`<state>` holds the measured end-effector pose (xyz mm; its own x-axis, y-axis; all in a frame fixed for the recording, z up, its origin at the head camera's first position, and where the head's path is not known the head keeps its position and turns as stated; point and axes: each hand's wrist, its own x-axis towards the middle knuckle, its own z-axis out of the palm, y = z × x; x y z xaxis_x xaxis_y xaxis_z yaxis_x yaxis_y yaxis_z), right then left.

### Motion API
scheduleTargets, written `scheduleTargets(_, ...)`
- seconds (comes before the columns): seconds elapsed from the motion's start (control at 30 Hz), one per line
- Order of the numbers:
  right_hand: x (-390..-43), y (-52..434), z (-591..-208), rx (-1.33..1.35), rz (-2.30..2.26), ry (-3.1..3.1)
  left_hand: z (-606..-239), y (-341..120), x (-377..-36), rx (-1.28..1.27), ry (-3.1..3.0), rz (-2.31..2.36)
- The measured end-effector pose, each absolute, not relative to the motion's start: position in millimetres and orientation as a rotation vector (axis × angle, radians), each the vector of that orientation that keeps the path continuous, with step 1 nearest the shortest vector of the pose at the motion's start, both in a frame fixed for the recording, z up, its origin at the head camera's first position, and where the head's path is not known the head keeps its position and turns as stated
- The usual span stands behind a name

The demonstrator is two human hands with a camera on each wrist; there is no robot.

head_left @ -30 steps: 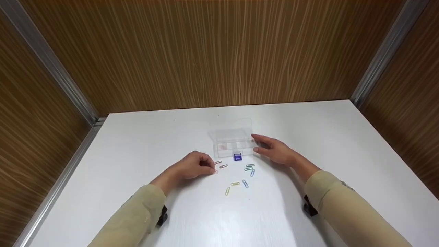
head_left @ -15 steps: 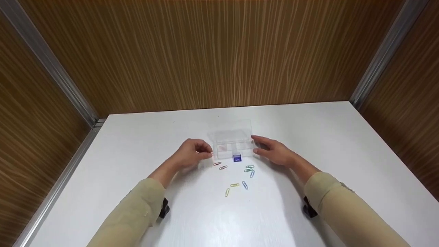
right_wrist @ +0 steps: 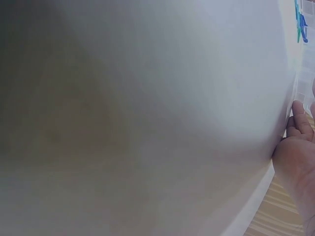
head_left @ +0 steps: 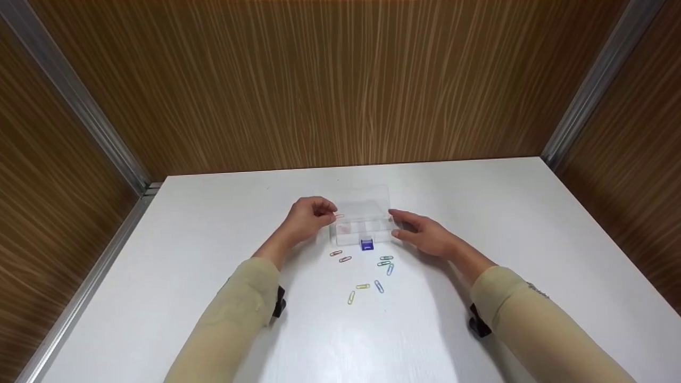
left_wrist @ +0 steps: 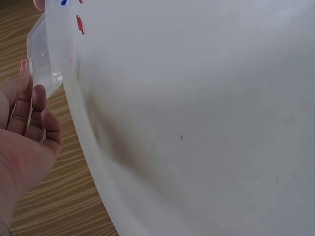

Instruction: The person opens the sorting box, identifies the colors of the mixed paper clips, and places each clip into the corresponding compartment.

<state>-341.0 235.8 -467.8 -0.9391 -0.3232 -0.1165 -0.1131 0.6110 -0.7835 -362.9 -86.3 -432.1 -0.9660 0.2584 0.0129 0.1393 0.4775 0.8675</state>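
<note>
In the head view my left hand (head_left: pixel 307 219) pinches a pinkish-red paper clip (head_left: pixel 340 216) between thumb and index finger, over the left end of a clear plastic box (head_left: pixel 380 237). The left wrist view also shows this pinched clip (left_wrist: pixel 23 65), beside the raised transparent lid (left_wrist: pixel 39 46). Divided into compartments, the box lies with its lid up at the back and a blue latch (head_left: pixel 367 244) in front. Something pinkish is in its left compartment, too faint to make out. My right hand (head_left: pixel 430 235) touches the box's right end with extended thumb and index finger.
In front of the box on the white table (head_left: pixel 234 213) lie two red paper clips (head_left: pixel 345 259), green ones (head_left: pixel 385 258), blue ones (head_left: pixel 379 286) and yellow ones (head_left: pixel 351 297). Wood-grain panels (head_left: pixel 330 85) stand behind and at both sides.
My left hand has lifted the pinkish-red paper clip from the table beside the red clips and carried it up and away from me to the box's left end. The right hand stays put.
</note>
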Motion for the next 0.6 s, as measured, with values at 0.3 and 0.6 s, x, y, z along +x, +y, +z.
scheduleTargets(0.3,-340.1,234.8,-464.3,-0.321,-1.225,2.585,-436.4,-78.6,-367.2,0.331,2.621,1.462)
scheduleTargets(0.6,-341.2,232.7,-464.8,-0.348,-1.248,2.574,-436.5,-82.2,-363.9,0.370,2.648,1.453)
